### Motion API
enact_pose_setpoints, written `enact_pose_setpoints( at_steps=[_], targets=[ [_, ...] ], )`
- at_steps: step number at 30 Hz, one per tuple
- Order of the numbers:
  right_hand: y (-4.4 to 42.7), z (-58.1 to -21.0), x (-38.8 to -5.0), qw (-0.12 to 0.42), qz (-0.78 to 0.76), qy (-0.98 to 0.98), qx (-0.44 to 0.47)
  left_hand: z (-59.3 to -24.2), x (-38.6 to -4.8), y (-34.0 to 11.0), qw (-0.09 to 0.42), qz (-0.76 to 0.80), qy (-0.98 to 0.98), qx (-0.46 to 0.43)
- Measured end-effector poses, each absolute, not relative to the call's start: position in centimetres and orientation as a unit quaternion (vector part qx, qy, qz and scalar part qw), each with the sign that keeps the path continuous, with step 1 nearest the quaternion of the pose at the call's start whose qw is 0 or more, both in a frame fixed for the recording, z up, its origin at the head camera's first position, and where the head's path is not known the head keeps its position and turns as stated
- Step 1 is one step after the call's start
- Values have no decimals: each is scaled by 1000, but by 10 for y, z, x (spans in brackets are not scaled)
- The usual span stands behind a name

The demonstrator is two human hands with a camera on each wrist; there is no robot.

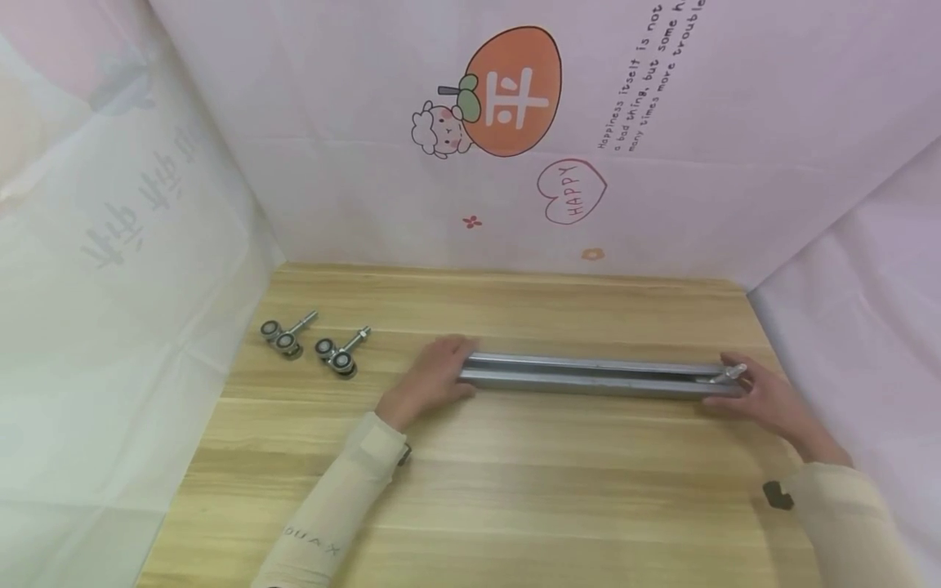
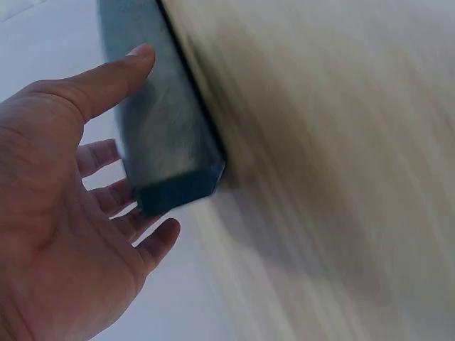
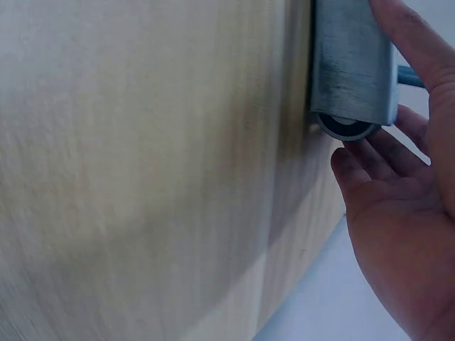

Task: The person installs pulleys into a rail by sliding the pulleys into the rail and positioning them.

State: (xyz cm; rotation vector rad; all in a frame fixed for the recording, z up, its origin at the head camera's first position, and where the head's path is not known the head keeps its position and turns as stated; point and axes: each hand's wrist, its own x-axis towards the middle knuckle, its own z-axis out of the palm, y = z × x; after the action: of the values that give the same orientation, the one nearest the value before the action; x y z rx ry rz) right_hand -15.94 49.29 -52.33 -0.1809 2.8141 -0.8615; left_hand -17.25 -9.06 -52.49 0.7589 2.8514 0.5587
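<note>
A grey metal channel rail point(image 1: 573, 383) lies crosswise on the table with its slot facing up. Its left end is between the thumb and fingers of my left hand point(image 1: 439, 371); in the left wrist view the thumb lies on the rail's side wall point(image 2: 160, 121). My right hand point(image 1: 768, 400) grips the other end, thumb on the near wall and fingers behind. A roller hanger sits inside that end: its bolt point(image 1: 730, 374) pokes up from the slot, and a wheel point(image 3: 346, 128) peeks out of the rail's mouth in the right wrist view.
Two more roller hangers, one farther left point(image 1: 283, 339) and one nearer the rail point(image 1: 340, 358), lie at the table's back left with their bolts pointing up and right. Printed cloth point(image 1: 353, 163) walls in the wooden table point(image 1: 515, 490) at the back and both sides.
</note>
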Motion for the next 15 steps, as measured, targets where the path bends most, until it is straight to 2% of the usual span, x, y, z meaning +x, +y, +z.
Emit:
enact_pose_setpoints(
  at_steps=[7,15],
  targets=[
    [487,-527,-159,122,-284,950,-44,-511,-173,-119,64,188,953,229],
    [479,-532,-159,105,-277,953,-55,-491,-170,-161,69,207,961,168]
  ],
)
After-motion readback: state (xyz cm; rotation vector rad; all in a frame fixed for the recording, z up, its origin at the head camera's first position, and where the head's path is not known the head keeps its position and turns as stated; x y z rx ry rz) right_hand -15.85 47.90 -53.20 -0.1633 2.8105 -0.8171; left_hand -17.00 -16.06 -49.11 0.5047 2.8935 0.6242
